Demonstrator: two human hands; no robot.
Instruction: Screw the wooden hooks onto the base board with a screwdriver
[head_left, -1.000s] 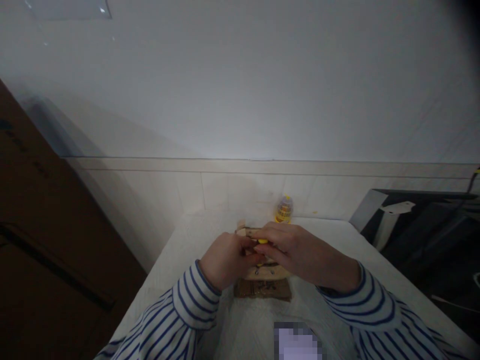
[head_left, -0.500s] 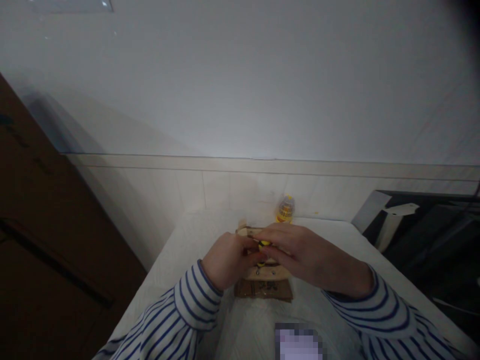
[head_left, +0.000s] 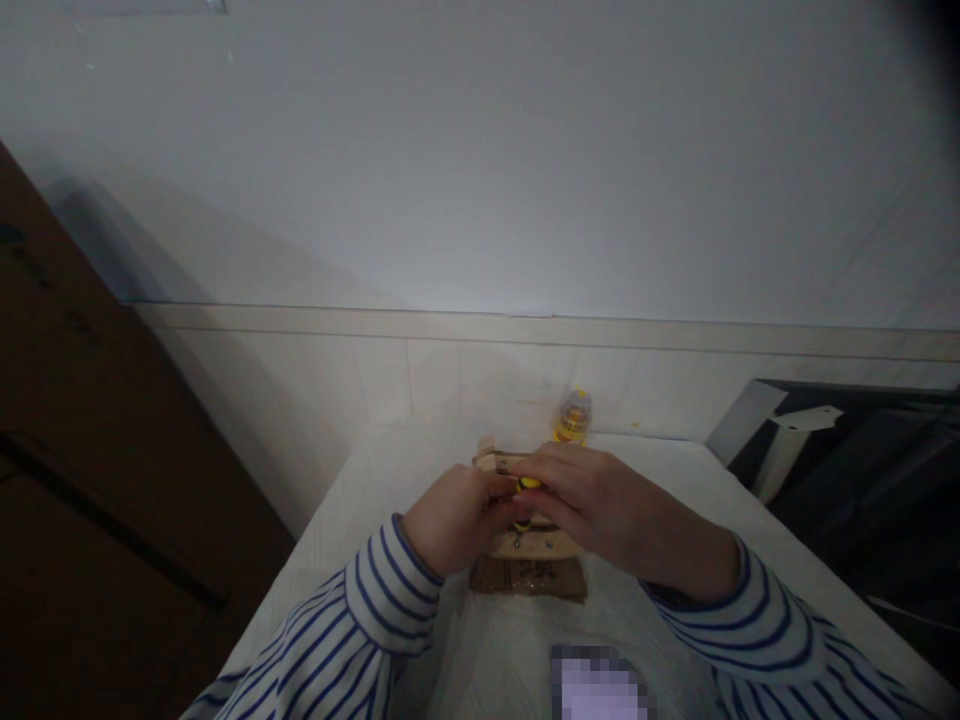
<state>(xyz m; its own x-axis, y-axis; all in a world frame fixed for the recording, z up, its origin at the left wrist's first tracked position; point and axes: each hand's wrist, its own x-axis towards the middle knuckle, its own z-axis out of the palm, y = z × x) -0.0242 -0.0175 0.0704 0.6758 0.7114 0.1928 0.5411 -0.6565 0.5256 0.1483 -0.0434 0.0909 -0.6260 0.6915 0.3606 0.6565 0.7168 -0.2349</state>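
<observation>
Both hands meet over a small light wooden piece (head_left: 532, 545) with shiny screw heads in its near face. My right hand (head_left: 600, 495) pinches the top of a stubby yellow-and-black tool, by its look a screwdriver (head_left: 529, 483). My left hand (head_left: 459, 515) is closed at its lower part, where a little more yellow shows below the fingers. Fingers hide the tool's tip and much of the wood. Just in front of the wooden piece lies a flat brown cardboard-like piece (head_left: 529, 578) with dark markings.
A yellow container with a greyish top (head_left: 573, 418) stands at the back of the white-covered table (head_left: 382, 470), near the wall. A blurred-out lilac item (head_left: 600, 690) lies at the front. Brown panelling (head_left: 90, 450) rises at left; a dark object with a pale bracket (head_left: 795, 445) is at right.
Both hands keep their closed hold over the wooden piece, with only a slight shift of the fingers. The view has moved very slightly.
</observation>
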